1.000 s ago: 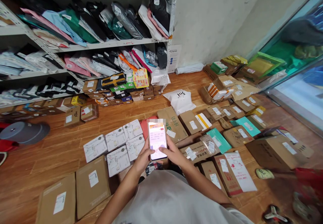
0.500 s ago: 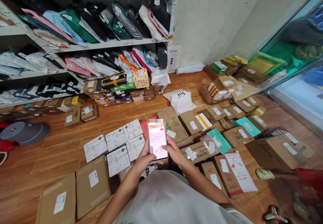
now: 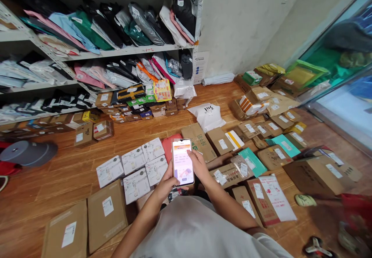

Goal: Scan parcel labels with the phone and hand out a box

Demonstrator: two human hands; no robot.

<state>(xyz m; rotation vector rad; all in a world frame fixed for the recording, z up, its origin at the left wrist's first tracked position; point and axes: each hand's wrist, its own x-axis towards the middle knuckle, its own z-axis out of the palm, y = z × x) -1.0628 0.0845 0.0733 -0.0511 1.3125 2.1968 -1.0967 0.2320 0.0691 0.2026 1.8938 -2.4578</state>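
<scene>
**Phone held over a floor of parcels**

A phone [image 3: 183,162] with a lit screen sits upright in front of the person's chest, above the wooden floor [image 3: 58,180]. The left hand [image 3: 165,183] grips it from below and along its left edge, fingers wrapped around the case. The right hand [image 3: 200,165] rests against the phone's right edge, its thumb reaching onto the upper part of the screen. Just left of the phone lie white labelled parcels [image 3: 133,167] in a cluster; behind it is a red package [image 3: 167,146]. To the right lie brown cardboard boxes [image 3: 221,141] and a teal mailer [image 3: 252,161]. Metal shelves [image 3: 122,51] with bagged parcels stand at the back left.
</scene>
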